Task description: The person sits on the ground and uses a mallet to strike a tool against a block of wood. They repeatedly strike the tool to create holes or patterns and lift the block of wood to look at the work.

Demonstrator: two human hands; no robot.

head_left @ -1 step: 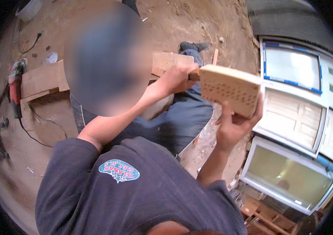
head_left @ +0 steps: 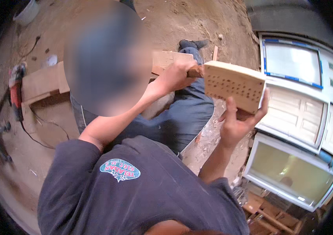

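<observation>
A pale wooden block (head_left: 233,87) with rows of small dark holes or marks on its face is held up in front of my body. My right hand (head_left: 239,123) grips its lower right side, fingers spread along the face and the right edge. At the block's left end my left hand (head_left: 177,76) is closed around a brown wooden handle (head_left: 195,71). The handle meets or touches the block; I cannot tell whether the two are one piece. My legs in dark trousers (head_left: 174,121) are below the hands.
A red angle grinder (head_left: 16,92) lies at the left by a wooden plank (head_left: 43,81), its cord on the dirt floor. White door and window panels (head_left: 293,113) stand at the right. A wooden frame (head_left: 270,217) lies at lower right. A blurred patch hides the upper middle.
The wooden block and both hands have shifted slightly to the right. More of the brown handle shows beside my left hand. Both grips stay the same.
</observation>
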